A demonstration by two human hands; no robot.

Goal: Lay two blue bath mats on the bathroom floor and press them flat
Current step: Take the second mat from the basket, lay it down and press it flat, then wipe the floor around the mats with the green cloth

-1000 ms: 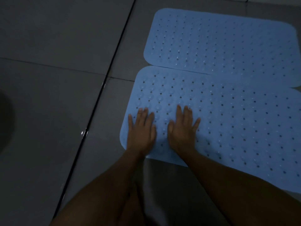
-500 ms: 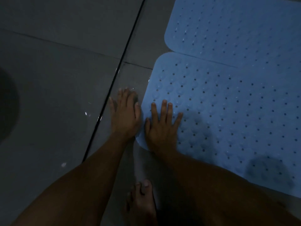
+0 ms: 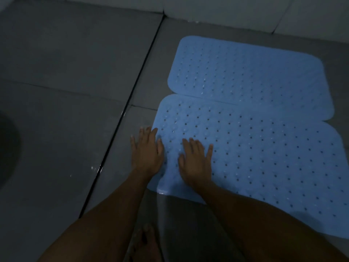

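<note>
Two light blue perforated bath mats lie on the dark tiled floor. The far mat (image 3: 249,76) lies flat near the wall, and the near mat (image 3: 264,152) overlaps its front edge. My right hand (image 3: 195,161) presses flat on the near mat's left part, fingers straight and spread. My left hand (image 3: 146,151) lies flat across the near mat's left edge, part on the mat and part on the tile.
Grey floor tiles (image 3: 66,129) with a dark grout line (image 3: 120,121) run left of the mats. A pale wall base (image 3: 236,12) stands behind the far mat. My bare foot (image 3: 145,242) stands on the tile between my arms. A dark round shape (image 3: 7,152) sits at the left edge.
The view has tilted up and now shows the wall. My left hand slid right from the bare tile onto the mat's edge, and my right hand moved a little further onto the mat.
</note>
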